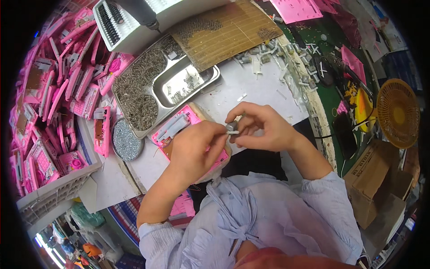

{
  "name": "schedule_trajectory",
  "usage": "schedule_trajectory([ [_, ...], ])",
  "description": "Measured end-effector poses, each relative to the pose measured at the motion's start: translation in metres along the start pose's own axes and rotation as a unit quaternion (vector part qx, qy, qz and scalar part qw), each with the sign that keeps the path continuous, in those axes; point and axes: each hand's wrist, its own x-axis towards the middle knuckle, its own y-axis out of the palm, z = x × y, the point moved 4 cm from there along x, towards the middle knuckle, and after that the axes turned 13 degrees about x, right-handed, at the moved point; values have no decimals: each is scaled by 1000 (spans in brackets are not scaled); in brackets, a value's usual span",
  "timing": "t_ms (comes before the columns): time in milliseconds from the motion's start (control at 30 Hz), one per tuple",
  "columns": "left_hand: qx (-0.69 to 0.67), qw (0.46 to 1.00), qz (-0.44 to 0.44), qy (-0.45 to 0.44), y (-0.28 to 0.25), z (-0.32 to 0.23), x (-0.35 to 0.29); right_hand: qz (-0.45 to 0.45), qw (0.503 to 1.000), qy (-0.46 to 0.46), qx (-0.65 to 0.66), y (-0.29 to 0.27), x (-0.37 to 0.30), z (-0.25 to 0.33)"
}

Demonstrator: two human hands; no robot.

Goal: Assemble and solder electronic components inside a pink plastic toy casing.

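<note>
In front of my chest the two hands meet. My right hand (pixel 264 127) is closed, its fingertips round a small silvery motor (pixel 232 127). A small white plastic part (pixel 232 132) sits against that motor, and my left hand (pixel 197 143) pinches it from the other side. Below my left hand lies a pink plastic casing (pixel 193 117) with grey parts (pixel 172 127) inside it, partly covered by the hand. It rests on a pale pad (pixel 227 158).
A metal tray (pixel 166 107) holds heaps of small metal parts and springs. Beside it are a round dish of screws (pixel 127 140) and a crate (pixel 58 190) piled with pink casings (pixel 74 96). Loose motors (pixel 266 58) lie by a cardboard sheet (pixel 233 38). A power screwdriver (pixel 143 15) hangs above.
</note>
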Motion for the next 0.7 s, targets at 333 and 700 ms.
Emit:
schedule_trajectory([
  [333,-6,985,112,129,14,9,56,-80,965,38,247,-38,-11,-33],
  [700,274,961,-43,-2,-10,158,137,-90,974,-23,206,-44,1,-32],
])
